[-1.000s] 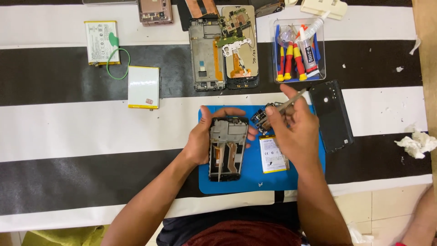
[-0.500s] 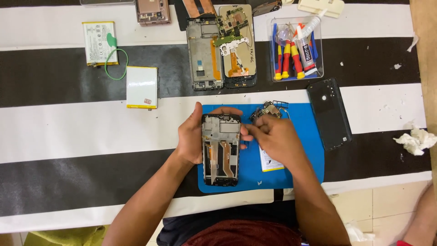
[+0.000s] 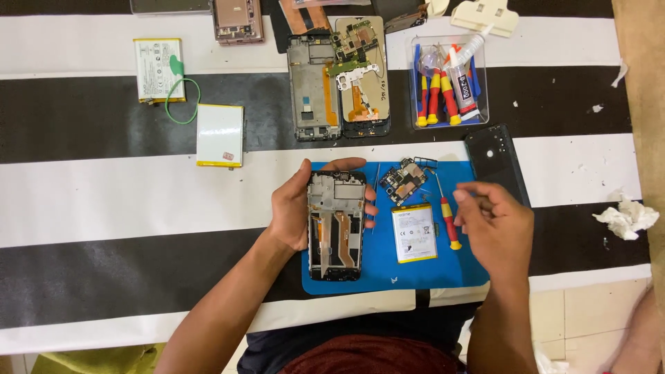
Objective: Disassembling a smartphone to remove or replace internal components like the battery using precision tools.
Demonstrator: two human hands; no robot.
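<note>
Phone frame (image 3: 337, 225), stripped to its metal chassis with orange flex strips showing, sits upright in the left hand (image 3: 294, 208), whose fingers curl round its top and far edge while the thumb side braces the near edge; the lower end rests on the blue mat (image 3: 388, 273) beneath the hand.

Just to the right of that hand, on the mat, lie a circuit board (image 3: 403, 180) and, below it, a white battery (image 3: 413, 233). Between the battery and the right hand lies a screwdriver (image 3: 447, 218) with a red and yellow handle, apart from both hands.

The right hand (image 3: 495, 221) hovers over the mat's right edge, fingers loosely curled and pinched together at the tips; whether anything small is held there cannot be told. Just beyond it lies a black back cover (image 3: 495, 163).

Farther past both hands sit two more opened phones (image 3: 339, 76) side by side and a clear tray (image 3: 447, 79) of tools. Well off to the left hand's side lie a white battery pack (image 3: 219, 135) and another battery with a green loop (image 3: 161, 69). Crumpled tissue (image 3: 627, 216) lies well right of the right hand.
</note>
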